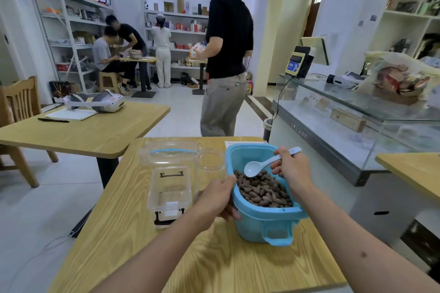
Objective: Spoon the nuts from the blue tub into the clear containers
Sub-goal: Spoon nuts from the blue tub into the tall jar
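- My right hand pinches the handle of the white spoon; the fingers are curled round it near its far end.
- The spoon's long axis runs from my hand down and to the left, and its bowl rests just on top of the nuts, looking empty.
- My left hand grips the left rim of the tub, thumb over the edge, steadying it.
- The tub stands on the table in front of me to the right, with the nuts heaped toward its near side.
- The clear containers lie left of the tub: a round jar just beside its far-left corner, and a rectangular box with dark latches further left, nearer my left hand. Both appear empty.
- A clear lid with a blue seal lies behind the box.
- The move ahead, I judge, is a dip into the nuts and then a carry leftward over the tub's rim; the jar is the shorter trip for the spoon.
- My left forearm lies between the tub and the box, so a loaded spoon heading there has to pass over it.
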